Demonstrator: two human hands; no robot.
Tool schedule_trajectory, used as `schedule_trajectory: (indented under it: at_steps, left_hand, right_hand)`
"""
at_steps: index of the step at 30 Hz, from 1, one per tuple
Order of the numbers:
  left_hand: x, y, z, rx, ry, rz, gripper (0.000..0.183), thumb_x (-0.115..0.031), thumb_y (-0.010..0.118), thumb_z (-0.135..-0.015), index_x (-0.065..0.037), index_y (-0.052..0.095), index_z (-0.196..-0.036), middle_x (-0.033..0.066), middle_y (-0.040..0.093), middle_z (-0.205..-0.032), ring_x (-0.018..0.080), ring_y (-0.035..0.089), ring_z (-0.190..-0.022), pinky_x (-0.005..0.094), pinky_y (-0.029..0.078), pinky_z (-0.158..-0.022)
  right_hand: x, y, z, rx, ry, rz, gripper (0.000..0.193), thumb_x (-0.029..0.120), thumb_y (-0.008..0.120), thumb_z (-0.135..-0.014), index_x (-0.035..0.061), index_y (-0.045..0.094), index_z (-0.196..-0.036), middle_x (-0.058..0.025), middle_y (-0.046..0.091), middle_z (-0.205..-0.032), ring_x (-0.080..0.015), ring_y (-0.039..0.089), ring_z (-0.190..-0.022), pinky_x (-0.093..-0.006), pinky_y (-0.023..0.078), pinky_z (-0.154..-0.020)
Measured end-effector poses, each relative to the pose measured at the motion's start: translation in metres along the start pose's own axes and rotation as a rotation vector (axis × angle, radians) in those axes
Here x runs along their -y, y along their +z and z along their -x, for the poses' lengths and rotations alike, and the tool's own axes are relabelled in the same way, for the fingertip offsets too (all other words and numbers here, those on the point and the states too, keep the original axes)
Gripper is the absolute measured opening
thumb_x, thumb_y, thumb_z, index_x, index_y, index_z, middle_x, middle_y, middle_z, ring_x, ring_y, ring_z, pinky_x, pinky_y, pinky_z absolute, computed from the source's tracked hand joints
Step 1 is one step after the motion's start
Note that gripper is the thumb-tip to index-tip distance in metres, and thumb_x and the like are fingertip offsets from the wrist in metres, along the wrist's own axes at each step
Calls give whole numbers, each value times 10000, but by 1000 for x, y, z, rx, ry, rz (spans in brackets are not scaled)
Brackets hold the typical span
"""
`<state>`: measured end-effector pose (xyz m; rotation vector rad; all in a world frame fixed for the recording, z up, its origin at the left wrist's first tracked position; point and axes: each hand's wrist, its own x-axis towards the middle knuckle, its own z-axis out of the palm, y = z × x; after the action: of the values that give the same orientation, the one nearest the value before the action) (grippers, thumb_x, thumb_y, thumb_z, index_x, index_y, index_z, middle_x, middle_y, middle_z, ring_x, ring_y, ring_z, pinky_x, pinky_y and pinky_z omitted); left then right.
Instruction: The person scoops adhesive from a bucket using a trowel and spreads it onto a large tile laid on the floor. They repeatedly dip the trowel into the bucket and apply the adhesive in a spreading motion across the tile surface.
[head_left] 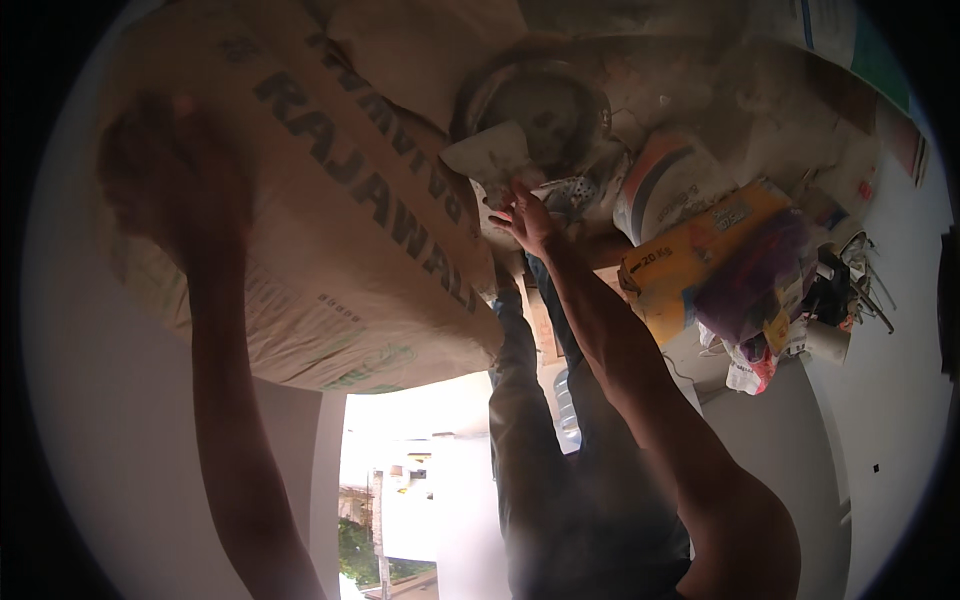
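Note:
A large brown paper sack [370, 250] with dark lettering fills the left side, slanting down to the right. My left hand [175, 175] rests against its upper left part; the fingers are dark and blurred, so I cannot see how they are bent. In the middle, my right hand [525, 220] is closed on a scraper, whose broad pale blade [487, 150] points up and left. The scraper's handle is mostly hidden by my fingers. Just beyond the blade stands a round, dirt-caked bucket [590, 100] with grey material inside.
Right of my right hand lie a pale bag with an orange and dark band [665, 165], a yellow sack [690, 265] and a purple bag [755, 265]. Several tools and cans [850, 280] crowd the right wall [900, 330]. My legs [525, 410] are below, beside a bright opening [400, 520].

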<state>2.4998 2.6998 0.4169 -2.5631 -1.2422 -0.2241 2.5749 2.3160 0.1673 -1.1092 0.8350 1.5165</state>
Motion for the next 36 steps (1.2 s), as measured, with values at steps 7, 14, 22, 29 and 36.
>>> schedule_trajectory:
  at_steps: [7,14,22,29,36]
  left_hand:
    - [-1,0,0,-45,10,16,570,-542,352,-994,-121,467,-1360,140,434,-1385,333,366,-1320,579,302,-1028]
    - [-2,4,4,-14,-26,-22,561,-529,369,-993,-130,443,-1381,139,395,-1412,329,343,-1335,571,289,-1023]
    - [-15,3,3,-38,-135,9,575,-482,459,-961,-39,434,-1328,194,388,-1390,356,362,-1297,569,274,-1012]
    - [-6,3,12,93,-67,-55,543,-444,503,-940,-29,458,-1287,197,396,-1375,355,368,-1289,578,277,-1006]
    - [-31,-11,-1,81,-151,40,599,-437,525,-922,12,435,-1308,205,345,-1394,365,333,-1313,570,241,-1055]
  right_hand:
    - [-23,51,-18,-359,-259,-410,348,403,553,-943,194,500,-1217,-4,493,-1167,-246,483,-1087,-526,394,-979]
    - [9,92,20,-524,-233,-772,325,391,548,-927,161,518,-1155,47,427,-1239,-188,459,-1027,-519,417,-930]
    - [110,104,70,-333,-680,-940,316,381,514,-939,108,577,-1086,-28,570,-1088,-181,529,-932,-453,437,-893]
    - [134,109,93,-655,-587,-939,348,350,462,-955,87,512,-1177,-77,542,-1071,-223,515,-934,-420,447,-786]
    - [162,135,232,-491,-648,-525,317,348,517,-946,100,545,-1141,-53,581,-1026,-205,553,-939,-349,443,-692]
